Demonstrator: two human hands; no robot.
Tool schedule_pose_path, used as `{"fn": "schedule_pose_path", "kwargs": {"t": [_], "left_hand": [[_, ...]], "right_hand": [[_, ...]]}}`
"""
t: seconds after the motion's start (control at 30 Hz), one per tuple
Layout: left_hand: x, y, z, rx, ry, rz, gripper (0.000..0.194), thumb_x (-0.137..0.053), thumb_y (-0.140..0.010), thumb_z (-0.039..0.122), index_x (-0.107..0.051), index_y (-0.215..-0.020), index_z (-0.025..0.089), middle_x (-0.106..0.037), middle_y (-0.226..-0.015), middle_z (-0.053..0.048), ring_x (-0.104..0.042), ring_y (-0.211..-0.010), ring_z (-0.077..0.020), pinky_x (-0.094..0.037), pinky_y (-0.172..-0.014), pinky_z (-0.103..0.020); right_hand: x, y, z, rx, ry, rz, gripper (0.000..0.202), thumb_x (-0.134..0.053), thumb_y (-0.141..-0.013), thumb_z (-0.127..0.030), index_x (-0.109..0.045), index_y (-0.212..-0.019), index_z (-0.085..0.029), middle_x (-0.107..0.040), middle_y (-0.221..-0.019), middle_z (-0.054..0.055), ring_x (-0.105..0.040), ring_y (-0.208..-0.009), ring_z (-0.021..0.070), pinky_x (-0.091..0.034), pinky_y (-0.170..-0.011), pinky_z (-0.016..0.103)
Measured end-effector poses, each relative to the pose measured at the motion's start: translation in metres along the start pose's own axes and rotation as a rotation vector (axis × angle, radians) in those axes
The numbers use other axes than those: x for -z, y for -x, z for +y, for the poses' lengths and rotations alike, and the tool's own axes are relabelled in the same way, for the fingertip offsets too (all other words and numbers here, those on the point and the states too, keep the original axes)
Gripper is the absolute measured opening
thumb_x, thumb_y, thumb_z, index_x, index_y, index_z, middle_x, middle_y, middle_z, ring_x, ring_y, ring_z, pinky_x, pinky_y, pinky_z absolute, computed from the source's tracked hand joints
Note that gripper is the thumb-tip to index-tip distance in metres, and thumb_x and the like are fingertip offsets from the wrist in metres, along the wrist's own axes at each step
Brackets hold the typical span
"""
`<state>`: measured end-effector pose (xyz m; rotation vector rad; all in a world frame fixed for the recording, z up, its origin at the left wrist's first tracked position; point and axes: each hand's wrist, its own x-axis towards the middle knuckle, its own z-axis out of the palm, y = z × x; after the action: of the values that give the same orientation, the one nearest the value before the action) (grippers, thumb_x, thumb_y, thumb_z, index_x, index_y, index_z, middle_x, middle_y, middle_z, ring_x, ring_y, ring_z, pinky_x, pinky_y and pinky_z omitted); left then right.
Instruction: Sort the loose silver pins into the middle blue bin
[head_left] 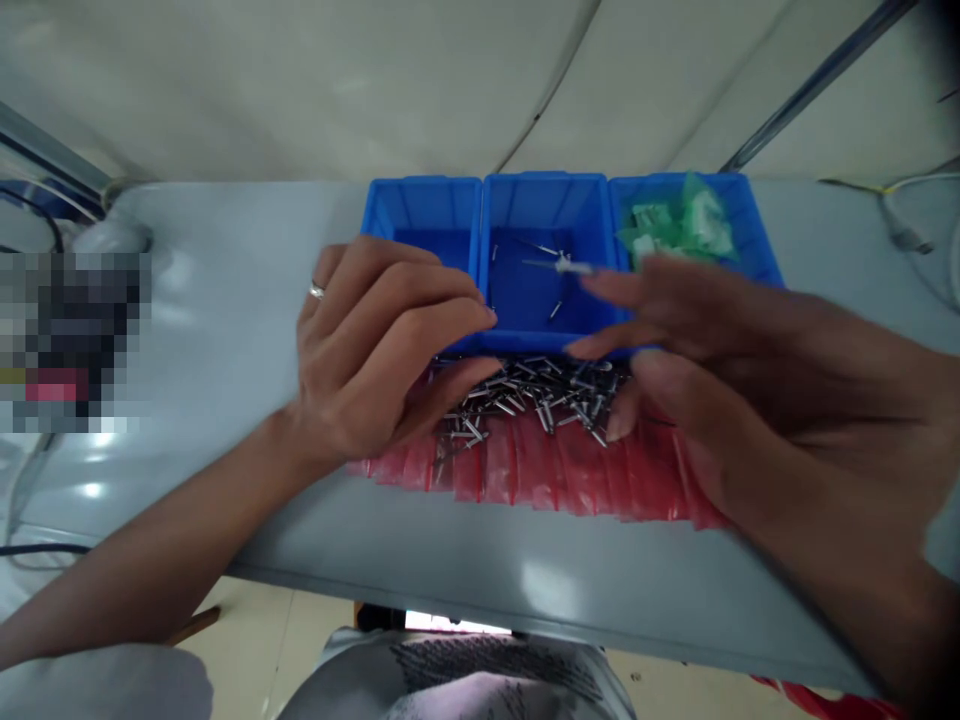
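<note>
Overall, a pale wall (360,100) is rising along the far side, and a grey table (225,300) is stretching from left to right below it. Three blue bins are standing side by side on the table: the left bin (424,205), the middle bin (546,200) and the right bin (759,230). Red bags (555,485) are lying in an overlapping row on the near side of the bins. The right hand (780,375) is hovering over the right end of that row, blurred, its fingers spreading apart from the thumb. The left hand (386,350) is hanging at the near side of the left bin, partly hiding it; its fingers are curving, and the thumb is standing apart from the index fingertip. Green bags (709,220) are sitting in the right bin. Metal pins (517,385) are lying in a loose heap on the far part of the red bags, between the two hands, and a few more are lying scattered in the middle bin. One blurred pin (564,265) is showing over the middle bin, just at the right index fingertip; whether they are touching, I cannot tell. A ring (316,291) is circling a left finger.
</note>
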<state>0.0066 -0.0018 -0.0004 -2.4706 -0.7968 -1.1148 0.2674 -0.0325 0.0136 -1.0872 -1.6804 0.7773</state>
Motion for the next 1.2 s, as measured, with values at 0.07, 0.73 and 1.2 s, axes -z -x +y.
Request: {"fn": "schedule_pose_path", "kwargs": {"t": [0.07, 0.73, 1.2], "left_hand": [[0.000, 0.000, -0.002, 0.014, -0.036, -0.003, 0.033, -0.079, -0.089, 0.023, -0.063, -0.116, 0.012, -0.076, -0.109, -0.011, -0.071, -0.096, -0.0267, -0.057, -0.085, -0.045], [-0.004, 0.004, 0.000, 0.104, -0.014, -0.105, 0.045, -0.074, -0.090, 0.016, -0.059, -0.132, 0.016, -0.074, -0.120, -0.010, -0.070, -0.110, -0.0283, -0.062, -0.094, -0.047], [-0.003, 0.006, 0.001, 0.077, 0.024, -0.262, 0.034, -0.071, -0.097, 0.018, -0.067, -0.131, 0.012, -0.068, -0.142, -0.015, -0.063, -0.139, -0.0288, -0.062, -0.112, -0.042]], "right_hand": [[0.004, -0.002, 0.000, 0.025, -0.032, -0.067, 0.046, -0.067, -0.095, -0.016, -0.069, -0.138, -0.032, -0.072, -0.136, 0.001, -0.079, -0.095, 0.0214, -0.068, -0.056, 0.034], [0.014, 0.007, 0.010, 0.668, 0.641, -0.274, 0.017, -0.066, -0.098, -0.022, -0.069, -0.115, -0.025, -0.073, -0.111, 0.000, -0.064, -0.101, 0.0170, -0.055, -0.085, 0.040], [0.013, 0.004, 0.022, 0.746, 0.654, -0.292, 0.035, -0.073, -0.089, -0.008, -0.068, -0.122, -0.021, -0.075, -0.110, 0.002, -0.071, -0.098, 0.0140, -0.063, -0.093, 0.031]]}}
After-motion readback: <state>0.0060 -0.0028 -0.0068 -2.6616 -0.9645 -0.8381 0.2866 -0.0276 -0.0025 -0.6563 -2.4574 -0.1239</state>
